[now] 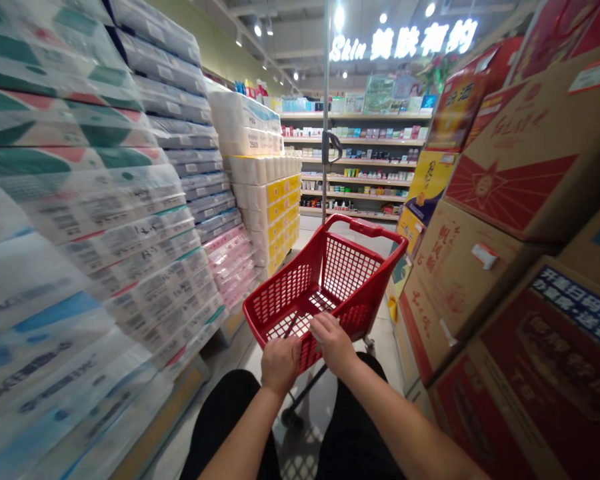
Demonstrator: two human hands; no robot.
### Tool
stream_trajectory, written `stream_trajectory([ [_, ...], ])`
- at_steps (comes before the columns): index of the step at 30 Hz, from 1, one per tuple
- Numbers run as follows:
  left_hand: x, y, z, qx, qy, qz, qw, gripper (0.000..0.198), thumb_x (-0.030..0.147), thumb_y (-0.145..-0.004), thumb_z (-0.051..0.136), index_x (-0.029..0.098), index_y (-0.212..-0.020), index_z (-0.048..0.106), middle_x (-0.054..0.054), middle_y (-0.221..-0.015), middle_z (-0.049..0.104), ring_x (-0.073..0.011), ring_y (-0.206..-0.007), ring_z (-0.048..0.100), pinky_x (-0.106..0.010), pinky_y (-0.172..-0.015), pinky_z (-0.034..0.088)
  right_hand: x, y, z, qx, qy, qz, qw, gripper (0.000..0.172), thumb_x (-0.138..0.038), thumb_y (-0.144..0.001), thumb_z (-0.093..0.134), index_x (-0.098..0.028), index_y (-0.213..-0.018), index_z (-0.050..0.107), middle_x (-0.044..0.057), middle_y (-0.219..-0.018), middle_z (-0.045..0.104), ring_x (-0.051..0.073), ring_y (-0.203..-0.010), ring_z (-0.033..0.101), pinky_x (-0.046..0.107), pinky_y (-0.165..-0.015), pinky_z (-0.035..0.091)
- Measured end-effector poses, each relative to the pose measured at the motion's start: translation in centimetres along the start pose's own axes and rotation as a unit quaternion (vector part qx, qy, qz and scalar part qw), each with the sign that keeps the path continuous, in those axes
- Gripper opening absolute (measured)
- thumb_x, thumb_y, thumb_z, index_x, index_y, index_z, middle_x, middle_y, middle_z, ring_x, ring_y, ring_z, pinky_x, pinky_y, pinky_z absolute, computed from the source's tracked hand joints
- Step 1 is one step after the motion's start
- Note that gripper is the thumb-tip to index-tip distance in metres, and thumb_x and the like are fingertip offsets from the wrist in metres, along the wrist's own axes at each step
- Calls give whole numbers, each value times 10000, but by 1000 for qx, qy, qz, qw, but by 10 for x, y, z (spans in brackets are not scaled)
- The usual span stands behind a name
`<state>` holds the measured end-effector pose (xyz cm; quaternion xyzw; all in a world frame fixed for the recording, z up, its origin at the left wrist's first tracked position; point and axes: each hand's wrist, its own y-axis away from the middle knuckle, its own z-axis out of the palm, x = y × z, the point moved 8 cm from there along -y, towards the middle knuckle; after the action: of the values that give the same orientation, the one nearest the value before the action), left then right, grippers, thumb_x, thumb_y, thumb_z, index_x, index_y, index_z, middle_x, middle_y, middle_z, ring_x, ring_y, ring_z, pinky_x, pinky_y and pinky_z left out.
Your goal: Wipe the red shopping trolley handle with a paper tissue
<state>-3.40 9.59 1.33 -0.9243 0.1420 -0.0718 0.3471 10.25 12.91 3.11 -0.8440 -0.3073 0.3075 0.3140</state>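
The fingers of the left hand (pixel 280 365) are bending over the near rim of the red shopping cart (pixel 363 303), and the fingers of the right hand (pixel 333 341) are lying curled over the same rim, just beside. Both hands are gripping it, as it seems; the palms are hiding, so I cannot tell how tightly. Probably the two hands are sharing the rim in order to steer the cart evenly from this end, because its handle (pixel 364 229) is sitting at the far end.

The cart is standing on the floor (pixel 387 363) in the aisle, in front of the person's knees. Its long axis is running away from the person and a little to the right, with the handle end pointing toward the shelves (pixel 360 141). On the left, wrapped packs (pixel 160 243) are rising in stacks; on the right, cardboard boxes (pixel 467 267) are standing piled, perhaps for leaving the passage between them. Above, a lit sign (pixel 403 41) is shining.
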Motion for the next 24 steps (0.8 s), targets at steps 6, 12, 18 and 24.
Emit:
stream_trajectory([
  [6,-3,2,-3,-29,20,-21,999,344,253,-950,343,199,-762,626,-44,-698,649,-196,-694,575,-342,-703,378,22,1,-7,20,0,71,997,429,-120,-844,515,-229,-1253,584,91,-1192,616,250,-1197,485,476,-1020,434],
  [12,-5,1,0,-63,18,-45,997,362,262,-957,324,192,-799,642,-51,-733,674,-206,-739,609,-346,-735,399,23,20,-9,86,-77,68,991,428,-139,-890,441,-241,-1289,556,89,-1320,538,226,-1280,438,458,-1067,404],
  [18,3,-9,6,-169,56,-109,978,343,253,-973,298,199,-1027,632,-47,-918,723,-196,-855,662,-337,-763,423,38,72,16,222,-93,250,938,476,-212,-916,405,-190,-1392,418,147,-1349,453,247,-1278,447,445,-1056,406],
  [24,18,-3,8,-177,8,-36,984,339,230,-966,310,185,-1154,588,-81,-1057,703,-205,-897,651,-345,-797,413,27,95,48,214,-106,286,928,567,-89,-789,423,-233,-1337,449,101,-1150,481,213,-1086,562,360,-927,497],
])
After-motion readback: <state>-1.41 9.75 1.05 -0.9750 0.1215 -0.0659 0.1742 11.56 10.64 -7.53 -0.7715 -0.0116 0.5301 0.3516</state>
